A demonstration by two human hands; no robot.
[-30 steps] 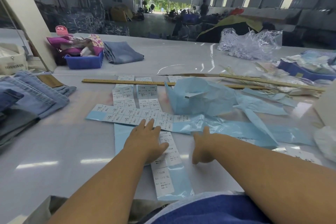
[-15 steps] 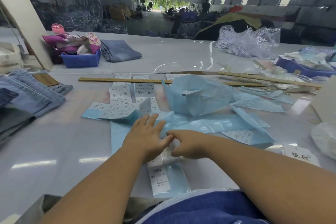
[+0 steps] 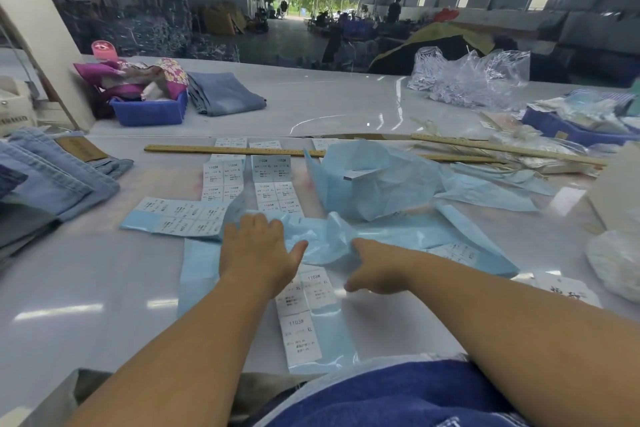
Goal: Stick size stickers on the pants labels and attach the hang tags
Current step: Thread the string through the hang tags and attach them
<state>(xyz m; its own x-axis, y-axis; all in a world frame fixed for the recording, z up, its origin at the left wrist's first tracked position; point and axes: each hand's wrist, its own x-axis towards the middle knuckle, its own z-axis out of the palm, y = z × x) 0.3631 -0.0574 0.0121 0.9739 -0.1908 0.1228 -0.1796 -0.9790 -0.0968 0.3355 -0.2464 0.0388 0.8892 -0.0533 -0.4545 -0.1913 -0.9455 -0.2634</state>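
Item 1: left hand (image 3: 258,255), frame centre, fingers spread flat, pressing on the blue backing paper (image 3: 322,243).
Item 2: right hand (image 3: 375,270), just right of it, fingers curled, pinching a fold of that paper, as far as I can see.
Item 3: sticker sheets (image 3: 301,315), marked XL, lower centre; more lie in rows above my hands.
Item 4: jeans (image 3: 45,180), stacked at left edge.
Item 5: wooden ruler (image 3: 235,150), upper centre.
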